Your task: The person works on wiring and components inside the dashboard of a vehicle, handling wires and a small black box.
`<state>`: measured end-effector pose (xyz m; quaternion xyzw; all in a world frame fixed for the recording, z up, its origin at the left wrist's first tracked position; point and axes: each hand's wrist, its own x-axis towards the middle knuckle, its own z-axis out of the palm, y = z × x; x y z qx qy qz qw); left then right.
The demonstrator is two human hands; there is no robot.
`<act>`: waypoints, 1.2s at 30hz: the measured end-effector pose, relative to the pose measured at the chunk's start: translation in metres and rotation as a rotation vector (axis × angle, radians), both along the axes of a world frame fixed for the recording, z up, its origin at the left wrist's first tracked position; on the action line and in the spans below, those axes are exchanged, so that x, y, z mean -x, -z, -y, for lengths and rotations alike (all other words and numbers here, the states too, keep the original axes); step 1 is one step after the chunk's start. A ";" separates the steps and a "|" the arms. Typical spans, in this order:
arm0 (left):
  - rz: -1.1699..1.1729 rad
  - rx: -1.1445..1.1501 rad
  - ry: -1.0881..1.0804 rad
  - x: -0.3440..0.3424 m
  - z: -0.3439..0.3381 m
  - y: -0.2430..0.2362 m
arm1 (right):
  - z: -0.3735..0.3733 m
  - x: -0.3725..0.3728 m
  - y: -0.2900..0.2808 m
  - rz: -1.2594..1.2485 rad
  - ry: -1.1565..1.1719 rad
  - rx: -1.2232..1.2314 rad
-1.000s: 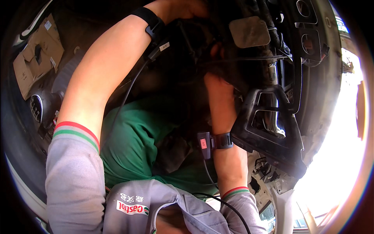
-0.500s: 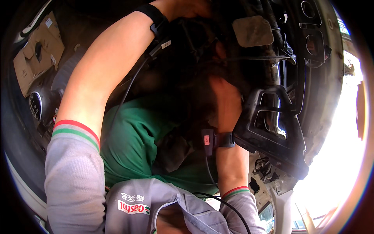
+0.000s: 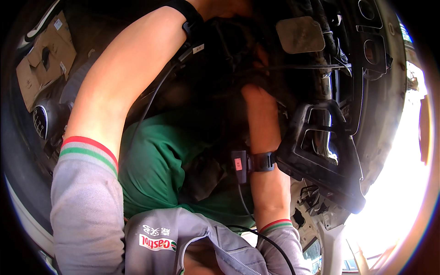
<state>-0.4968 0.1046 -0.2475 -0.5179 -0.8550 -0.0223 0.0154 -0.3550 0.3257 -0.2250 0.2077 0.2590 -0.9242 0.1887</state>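
Left hand (image 3: 224,7) and right hand (image 3: 259,68) are shadowed among dark dashboard parts (image 3: 227,39), left of a black bracket (image 3: 316,167); whether either grip is spread cannot be told.

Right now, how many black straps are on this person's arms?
2: one strap around the left forearm, another strap around the right forearm; others may be hidden.

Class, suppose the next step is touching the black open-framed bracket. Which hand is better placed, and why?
Likely the right hand: its forearm appears directly beside the bracket. The left hand is farther away, near the picture's top edge. Deep shadow hides much of both hands.
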 end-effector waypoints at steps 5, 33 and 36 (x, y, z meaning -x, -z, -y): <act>0.287 -0.253 -0.102 -0.006 -0.002 -0.010 | 0.002 0.002 0.007 0.003 0.005 0.006; 0.123 -0.664 -0.971 -0.121 -0.034 -0.098 | -0.014 -0.022 0.016 0.034 -0.011 -0.029; -0.016 -0.641 -0.984 -0.151 -0.055 -0.121 | -0.016 -0.019 0.028 0.024 -0.001 -0.050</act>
